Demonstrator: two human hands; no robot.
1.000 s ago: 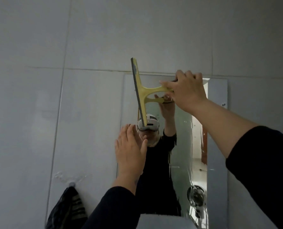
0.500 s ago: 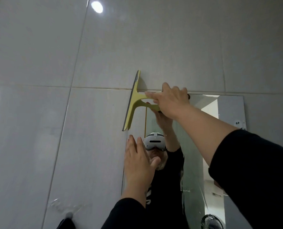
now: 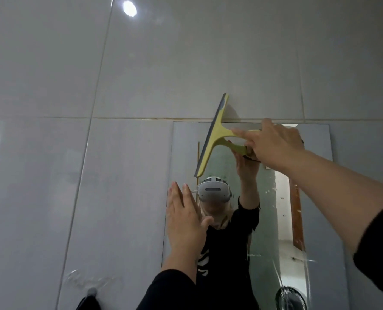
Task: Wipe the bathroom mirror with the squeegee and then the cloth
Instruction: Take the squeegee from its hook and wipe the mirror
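Observation:
A yellow squeegee [image 3: 216, 135] with a grey rubber blade stands nearly upright against the top of the mirror [image 3: 181, 153], its upper tip overlapping the tile above the mirror's edge. My right hand [image 3: 273, 144] grips the squeegee's handle from the right. My left hand [image 3: 185, 222] lies flat with fingers together against the mirror's left edge, lower down, holding nothing. The mirror shows streaks and spots on its right half and reflects a person in black. No cloth is recognisable.
Grey wall tiles [image 3: 96, 63] surround the mirror. A wall hook [image 3: 91, 292] with a dark item hanging from it sits at the lower left. A small fan shows as a reflection [image 3: 290, 298] at the mirror's bottom right.
The squeegee went to the mirror's upper left edge, tilting the other way, then came back right toward the top middle. The view tilted upward. My left hand stayed flat at the mirror's left edge.

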